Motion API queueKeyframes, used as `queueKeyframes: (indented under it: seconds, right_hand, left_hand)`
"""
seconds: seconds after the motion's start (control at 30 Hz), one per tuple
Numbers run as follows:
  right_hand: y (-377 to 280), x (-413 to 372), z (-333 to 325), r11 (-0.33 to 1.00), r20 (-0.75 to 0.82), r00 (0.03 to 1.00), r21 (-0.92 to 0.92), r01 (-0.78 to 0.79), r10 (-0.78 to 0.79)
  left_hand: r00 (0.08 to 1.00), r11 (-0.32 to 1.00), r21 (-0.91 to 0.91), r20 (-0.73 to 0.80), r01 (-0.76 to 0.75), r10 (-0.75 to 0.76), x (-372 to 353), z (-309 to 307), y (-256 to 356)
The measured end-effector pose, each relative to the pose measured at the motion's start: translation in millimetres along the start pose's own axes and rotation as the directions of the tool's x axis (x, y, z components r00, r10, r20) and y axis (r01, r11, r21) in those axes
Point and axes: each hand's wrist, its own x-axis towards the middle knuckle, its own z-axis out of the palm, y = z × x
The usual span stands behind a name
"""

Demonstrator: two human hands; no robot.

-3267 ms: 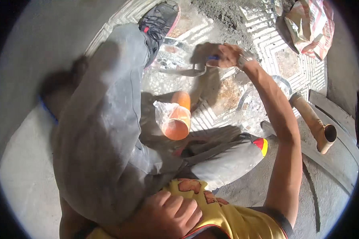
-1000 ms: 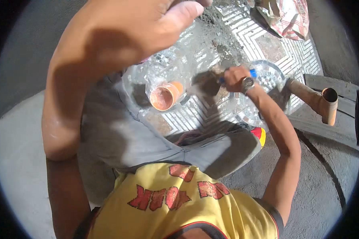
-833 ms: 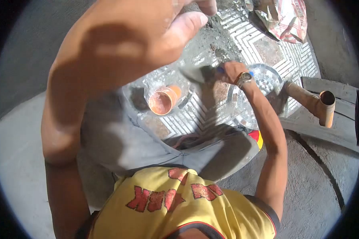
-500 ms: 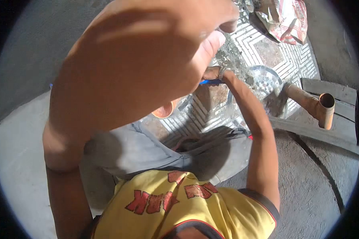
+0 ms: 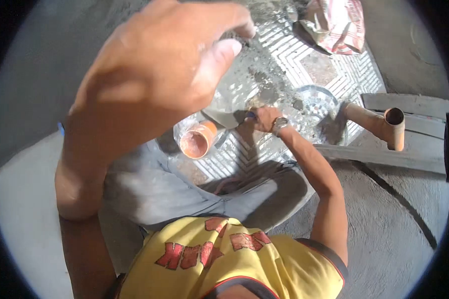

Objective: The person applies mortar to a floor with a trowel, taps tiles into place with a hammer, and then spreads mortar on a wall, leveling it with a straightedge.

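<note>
My left hand is raised close to the camera, its thumb and forefinger apart and nothing visible between them. Lower down, my right hand, with a watch on the wrist, is wrapped round the blue handle of a trowel. The trowel's grey blade points left over the patterned floor, beside an orange pipe end that opens toward me. Wet grey cement is smeared across the floor beyond the blade. My left forearm and hand hide part of the floor on the left.
At the right, an orange pipe tee lies on grey boards. A crumpled white and red sack rests on the patterned tiles at the back. Grey walls rise at both sides, and my bent legs are in front of me.
My left hand has shifted left in view, uncovering the pipe end and the trowel blade. My right hand has moved slightly left and down, still gripping the blue handle.
</note>
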Motion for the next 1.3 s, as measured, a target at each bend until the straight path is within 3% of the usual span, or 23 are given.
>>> queueKeyframes:
  seconds: [0.07,0.13,0.27,0.37,0.47,0.57,0.67,0.73,0.77,0.8,0.83,0.9,0.97,1.0,1.1,1.2,1.27,1.3]
  right_hand:
    - [17.7,8.7,5.8,0.999,-0.164,0.986,-0.043,0.030,-0.037]
    - [38.1,22.9,-8.3,0.982,-0.308,0.936,0.128,-0.136,0.170]
    - [31.2,7.7,-50.0,0.968,-0.341,0.907,0.130,-0.213,0.246]
    - [-20.5,-20.6,-30.0,0.990,-0.168,0.977,0.056,-0.126,0.134]
    - [-19.0,5.9,-1.6,0.999,-0.082,0.996,-0.028,-0.029,0.026]
    - [2.6,35.1,-28.8,0.984,-0.264,0.949,0.089,-0.156,0.174]
    - [22.8,48.4,-52.8,0.943,-0.429,0.842,0.208,-0.260,0.327]
    - [16.9,28.1,-58.3,0.954,-0.418,0.860,0.197,-0.228,0.292]
    - [-3.8,-1.3,-62.2,0.980,-0.458,0.878,0.189,-0.057,0.139]
    - [4.1,3.6,-24.5,0.989,-0.354,0.926,0.111,-0.097,0.130]
    - [-39.9,-28.8,-52.4,0.988,0.002,0.990,0.063,-0.138,0.138]
    - [-27.7,-14.7,1.0,0.997,-0.037,0.997,-0.043,-0.070,0.069]
    - [-19.0,2.4,-7.8,0.990,-0.112,0.984,0.020,-0.137,0.139]
    - [-12.2,15.3,-27.5,0.965,-0.184,0.956,0.171,-0.198,0.229]
    - [-2.8,38.4,-45.6,0.952,-0.346,0.889,0.166,-0.256,0.299]
    - [-26.2,30.6,-35.1,0.992,-0.308,0.943,0.055,-0.115,0.126]
    - [-67.2,6.3,-22.7,0.998,-0.142,0.989,-0.042,-0.054,0.047]
    - [-59.2,15.4,-9.2,0.997,-0.157,0.987,-0.069,-0.035,0.024]
  left_hand:
    - [1.000,1.000,0.015,-0.021,0.007,-0.007,2.4,2.6,-0.5]
    - [0.999,1.000,0.020,-0.027,0.022,-0.021,2.5,4.6,3.0]
    - [0.998,0.996,0.071,-0.040,0.057,-0.054,2.2,5.9,6.3]
    - [0.999,0.994,0.093,-0.017,0.048,-0.047,2.4,4.4,10.7]
    - [0.998,0.992,0.108,-0.001,0.063,-0.064,4.7,5.5,17.3]
    - [0.995,0.985,0.141,-0.001,0.098,-0.099,1.9,7.1,17.7]
    - [0.996,0.983,0.159,-0.009,0.091,-0.090,0.1,7.5,10.4]
    - [0.993,0.984,0.137,-0.003,0.114,-0.115,2.4,6.1,6.8]
    - [0.992,0.984,0.122,0.006,0.126,-0.128,3.3,6.5,5.4]
    - [0.992,0.986,0.115,0.008,0.124,-0.125,5.3,4.8,6.4]
    - [0.993,0.987,0.105,0.010,0.120,-0.122,7.5,2.2,9.9]
    - [0.997,0.992,0.105,-0.002,0.072,-0.072,9.1,5.9,10.4]
    - [0.999,0.989,0.148,-0.039,-0.002,0.008,8.9,10.9,4.8]
    - [1.000,0.991,0.133,-0.021,0.019,-0.016,8.5,11.6,3.1]
    - [0.997,0.992,0.102,0.018,0.072,-0.074,6.5,11.2,0.7]
    - [0.997,0.993,0.088,0.021,0.076,-0.078,10.7,6.4,0.8]
    - [0.997,0.994,0.086,0.031,0.061,-0.064,14.3,3.9,4.2]
    - [0.997,0.993,0.095,0.027,0.067,-0.069,15.6,4.5,5.3]
